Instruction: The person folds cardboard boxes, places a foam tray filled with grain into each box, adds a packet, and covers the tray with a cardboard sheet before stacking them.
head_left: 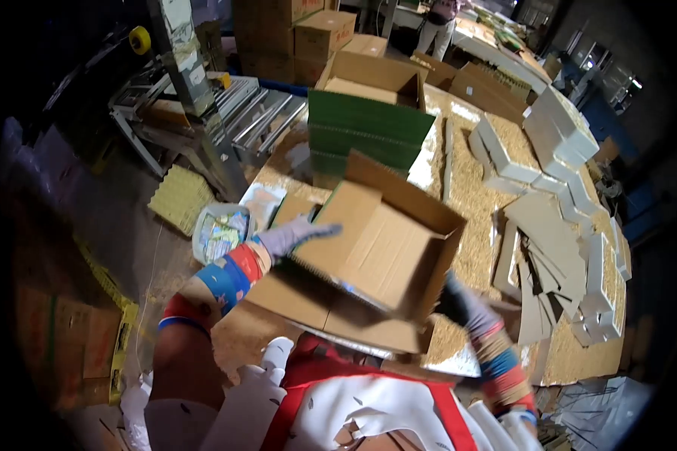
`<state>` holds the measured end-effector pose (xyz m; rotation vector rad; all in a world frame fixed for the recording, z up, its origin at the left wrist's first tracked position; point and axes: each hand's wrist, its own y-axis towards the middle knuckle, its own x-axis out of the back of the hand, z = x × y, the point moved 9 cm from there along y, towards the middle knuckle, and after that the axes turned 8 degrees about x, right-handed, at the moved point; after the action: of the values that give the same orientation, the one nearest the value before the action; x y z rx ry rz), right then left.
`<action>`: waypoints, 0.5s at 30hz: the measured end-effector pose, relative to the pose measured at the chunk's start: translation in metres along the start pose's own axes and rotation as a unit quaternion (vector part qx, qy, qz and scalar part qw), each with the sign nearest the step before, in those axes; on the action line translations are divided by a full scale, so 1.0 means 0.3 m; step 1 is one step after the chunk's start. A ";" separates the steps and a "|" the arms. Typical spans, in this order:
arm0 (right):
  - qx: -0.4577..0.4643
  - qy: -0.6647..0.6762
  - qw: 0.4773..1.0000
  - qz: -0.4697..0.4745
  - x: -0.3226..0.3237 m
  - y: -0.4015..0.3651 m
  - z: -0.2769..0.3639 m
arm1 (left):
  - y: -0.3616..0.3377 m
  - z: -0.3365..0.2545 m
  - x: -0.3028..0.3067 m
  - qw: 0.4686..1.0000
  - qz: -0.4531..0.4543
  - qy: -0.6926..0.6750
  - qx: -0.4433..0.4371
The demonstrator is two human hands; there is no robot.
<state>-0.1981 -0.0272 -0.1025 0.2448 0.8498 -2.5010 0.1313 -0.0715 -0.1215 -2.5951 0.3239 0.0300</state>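
Observation:
An open cardboard box [391,240], brown inside, is tilted in front of me with its flaps up and outward. My left hand [297,233], in a pale glove, grips its left flap, with fingers lying across the cardboard. My right hand [459,301] is against the box's right side; its dark glove is in shadow and the fingertips are hidden. Under the box lies flat brown cardboard [289,297]. Behind it stands another open box with a green outer flap [368,128].
White-edged blocks with straw-coloured tops [508,143] line the right of the worktable. Grey cardboard sheets [549,233] lie among them. At left are a white tub of packets [222,233], yellowish egg trays [180,199] and a roller conveyor [267,120]. A person [438,26] stands far back.

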 end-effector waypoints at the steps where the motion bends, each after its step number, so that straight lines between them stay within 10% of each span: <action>1: 0.014 0.029 0.997 -0.072 0.003 0.032 -0.061 | 0.114 0.093 0.063 0.989 -0.050 0.140 0.017; 4: 0.254 -0.064 0.950 -0.171 -0.074 0.069 0.033 | 0.025 -0.067 -0.043 0.993 -0.025 0.079 -0.079; 12: 0.384 0.093 0.868 -0.301 0.203 -0.224 0.437 | 0.015 -0.712 -0.350 0.909 0.277 -0.256 -0.175; 15: 0.457 -0.029 0.841 -0.290 0.230 -0.184 0.734 | 0.186 -0.790 0.103 0.896 0.090 -0.219 -0.376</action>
<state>-0.2882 -0.1506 0.0789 0.2304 -0.4602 -3.2893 0.1385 -0.2437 0.0531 -3.1717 0.4459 0.9711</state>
